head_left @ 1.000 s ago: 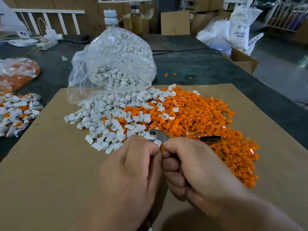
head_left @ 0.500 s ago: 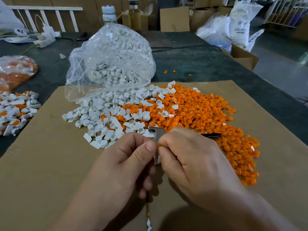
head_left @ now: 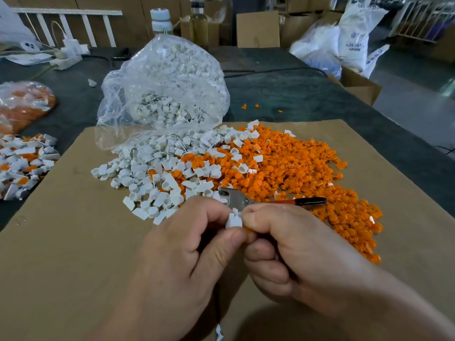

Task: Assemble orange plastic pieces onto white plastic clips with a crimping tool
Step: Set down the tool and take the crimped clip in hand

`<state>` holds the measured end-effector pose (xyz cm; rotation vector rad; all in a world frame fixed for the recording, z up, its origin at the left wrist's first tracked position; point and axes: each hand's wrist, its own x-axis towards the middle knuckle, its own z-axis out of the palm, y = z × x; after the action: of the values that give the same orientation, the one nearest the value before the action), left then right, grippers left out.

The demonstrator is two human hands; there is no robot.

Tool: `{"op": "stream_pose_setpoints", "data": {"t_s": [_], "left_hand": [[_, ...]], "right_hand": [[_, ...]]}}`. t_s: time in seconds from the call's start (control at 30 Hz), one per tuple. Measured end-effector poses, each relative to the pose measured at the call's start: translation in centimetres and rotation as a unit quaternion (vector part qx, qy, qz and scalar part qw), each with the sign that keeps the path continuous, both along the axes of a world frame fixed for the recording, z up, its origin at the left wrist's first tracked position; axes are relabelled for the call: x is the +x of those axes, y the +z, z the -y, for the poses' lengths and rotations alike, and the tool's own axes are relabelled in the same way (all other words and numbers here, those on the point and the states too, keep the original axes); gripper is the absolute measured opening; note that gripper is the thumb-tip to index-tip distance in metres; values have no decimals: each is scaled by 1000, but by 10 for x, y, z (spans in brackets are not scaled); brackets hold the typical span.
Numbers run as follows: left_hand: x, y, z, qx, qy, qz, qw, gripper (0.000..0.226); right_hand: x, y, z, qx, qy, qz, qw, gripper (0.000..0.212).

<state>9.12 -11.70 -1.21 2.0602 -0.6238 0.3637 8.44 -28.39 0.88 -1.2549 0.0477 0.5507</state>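
Nearest, the left hand pinches a white clip between thumb and forefinger, holding it up where the right hand can meet it. The right fingers close on a sliver of orange piece touching the clip, apparently to seat it. Just beyond lies the crimping tool, within easy reach on the cardboard sheet. Farther, loose white clips and an orange pile spill from a clear bag.

A white clip is sitting pinched above the crimping tool (metal head, red-black handle), beside heaped orange pieces.
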Motion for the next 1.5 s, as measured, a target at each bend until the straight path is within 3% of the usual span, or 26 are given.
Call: {"op": "stream_pose_setpoints", "data": {"t_s": [0.1,0.17,0.23,0.3,0.4,0.47,0.53,0.63,0.67,0.73,0.8,0.9,0.97,1.03,1.07,1.13,1.17,1.33,1.5], "left_hand": [[0,-1,0,-47,7,-56,997,28],[0,-4,0,-82,1,-86,993,32],[-2,-4,1,-110,-13,-110,988,33],[-3,-2,1,-126,-25,-137,982,31],[-1,3,2,-161,-30,-238,958,30],[4,5,3,-246,-16,-361,899,23],[10,10,1,-375,-29,-444,813,21],[23,18,-22,-615,-94,-367,691,14],[27,20,-35,-666,-98,-318,667,20],[36,24,-54,-705,-54,-275,652,51],[42,20,-61,-676,39,-306,669,69],[42,14,-53,-532,124,-368,753,45],[35,12,-47,-368,153,-346,849,14],[29,7,-43,-140,163,-278,936,18],[27,3,-41,-20,162,-234,959,26],[24,-2,-37,166,168,-180,955,43],[24,-4,-35,209,169,-174,947,50],[21,-5,-31,275,120,-161,940,48],[19,-7,-25,284,59,-117,950,38]], "right_hand": [[-2,-2,1,-110,-18,107,988,25],[-5,-3,2,-248,-54,269,929,23],[-7,-3,3,-328,-83,384,859,20],[-7,-2,3,-346,-98,415,836,19],[-5,-3,4,-365,-103,397,836,26],[-5,-4,6,-401,-98,384,826,36],[-5,-4,8,-445,-81,383,806,38],[-4,-5,6,-488,-42,392,779,28],[-3,-4,5,-495,-30,392,775,26],[-1,-2,3,-504,-10,392,770,26],[-1,0,-1,-526,12,385,758,25],[-3,1,-2,-566,31,375,733,25],[-3,-1,0,-591,46,386,706,31],[-4,-4,1,-629,67,389,670,39],[-5,-5,1,-646,80,382,656,41],[-4,-7,1,-669,94,380,632,45],[-4,-8,2,-676,94,383,623,47],[-3,-13,7,-671,79,383,629,55],[0,-19,-2,-661,97,399,628,41]]}}
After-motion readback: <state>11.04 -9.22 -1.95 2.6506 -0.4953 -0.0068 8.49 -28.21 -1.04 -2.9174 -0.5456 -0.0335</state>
